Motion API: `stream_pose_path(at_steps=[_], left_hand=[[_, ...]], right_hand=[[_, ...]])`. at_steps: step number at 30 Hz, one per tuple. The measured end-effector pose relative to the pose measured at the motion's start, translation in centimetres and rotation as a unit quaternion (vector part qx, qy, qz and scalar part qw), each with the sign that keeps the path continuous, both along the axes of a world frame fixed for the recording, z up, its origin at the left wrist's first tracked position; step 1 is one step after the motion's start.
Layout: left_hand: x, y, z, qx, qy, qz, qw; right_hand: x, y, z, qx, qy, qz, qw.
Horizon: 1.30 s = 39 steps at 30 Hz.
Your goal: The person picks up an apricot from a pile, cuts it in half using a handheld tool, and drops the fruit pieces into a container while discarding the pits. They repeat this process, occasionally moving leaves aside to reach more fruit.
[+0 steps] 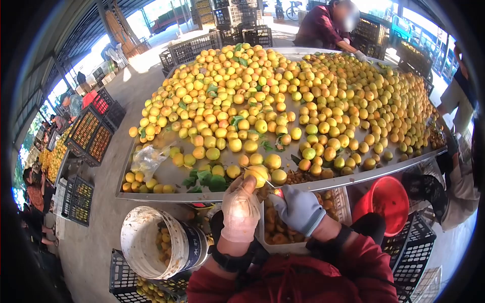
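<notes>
My left hand (pixel 240 209), in a pale glove, holds a yellow fruit (pixel 256 175) at the near edge of the metal table (pixel 202 195). Closed round a small knife with a red part on its handle is my right hand (pixel 298 209), in a grey-blue glove. The thin blade (pixel 263 183) reaches to the fruit. Many yellow and orange fruits (pixel 222 101) are heaped across the tabletop. Under my hands, a white crate (pixel 343 206) contains cut fruit pieces.
A white bucket (pixel 144 242) with some fruit stands at the lower left, a red bucket (pixel 391 204) at the right. Black crates (pixel 411 252) flank me. A clear plastic bag (pixel 147 160) lies on the table. Across it a person (pixel 323 28) reaches in; another stands at right.
</notes>
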<state>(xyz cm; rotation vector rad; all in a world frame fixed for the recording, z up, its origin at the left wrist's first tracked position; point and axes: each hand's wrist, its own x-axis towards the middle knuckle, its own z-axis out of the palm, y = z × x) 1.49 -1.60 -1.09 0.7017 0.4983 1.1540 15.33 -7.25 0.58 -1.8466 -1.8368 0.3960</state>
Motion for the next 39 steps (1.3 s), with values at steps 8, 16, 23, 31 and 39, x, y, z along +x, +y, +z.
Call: stream_pose_path(at_steps=[8, 16, 23, 31, 39], left_hand=[[-0.3, 0.8, 0.4, 0.045, -0.035, -0.069, 0.996], [2.4, 0.4, -0.3, 0.075, -0.077, -0.062, 0.992], [1.3, 0.5, 1.0, 0.076, -0.023, -0.101, 0.992], [0.1, 1.2, 0.9, -0.017, -0.097, -0.053, 0.994], [0.1, 0.7, 1.5, 0.044, -0.039, -0.030, 0.998]], right_hand=[[1.4, 0.1, -0.1, -0.093, 0.240, 0.063, 0.964], [1.6, 0.5, -1.8, 0.036, 0.167, 0.047, 0.984], [2.4, -1.3, 0.6, -0.104, 0.235, 0.051, 0.965], [3.4, -3.4, 2.3, -0.089, 0.283, 0.067, 0.953], [3.3, -3.4, 2.1, -0.008, 0.152, 0.094, 0.984]])
